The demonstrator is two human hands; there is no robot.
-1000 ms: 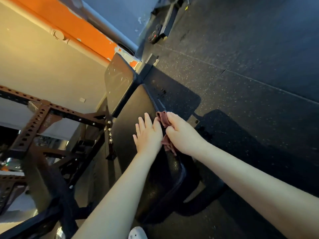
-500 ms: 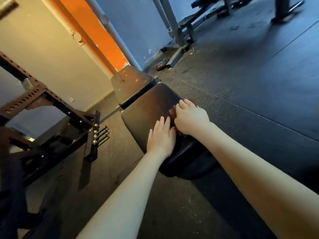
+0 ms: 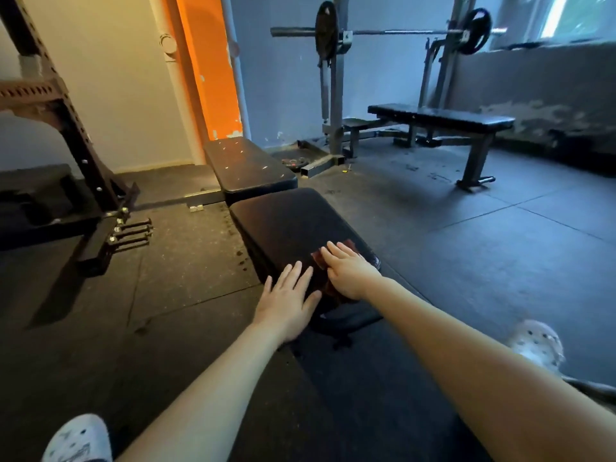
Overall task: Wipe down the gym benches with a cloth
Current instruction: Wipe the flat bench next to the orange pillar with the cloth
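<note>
Left hand: I see my left hand [image 3: 286,301] laid flat on the near end of the black bench pad [image 3: 290,225], fingers straight and slightly spread, grasping nothing.
Right hand: my right hand [image 3: 348,273] is flat too, fingers straight and together, palm pressing the cloth down; nothing is clenched.
Cloth: the dark red cloth [image 3: 320,259] lies on the pad's near right part, under my right hand, its edges showing past the fingertips and between the two hands.
Hands: side by side, just apart.
Bench: a second scuffed pad [image 3: 246,166] continues beyond the one I touch.
Beyond: a flat bench [image 3: 440,118] stands under a loaded barbell [image 3: 400,31], well apart.
Left side: a dark power rack [image 3: 66,105].
</note>
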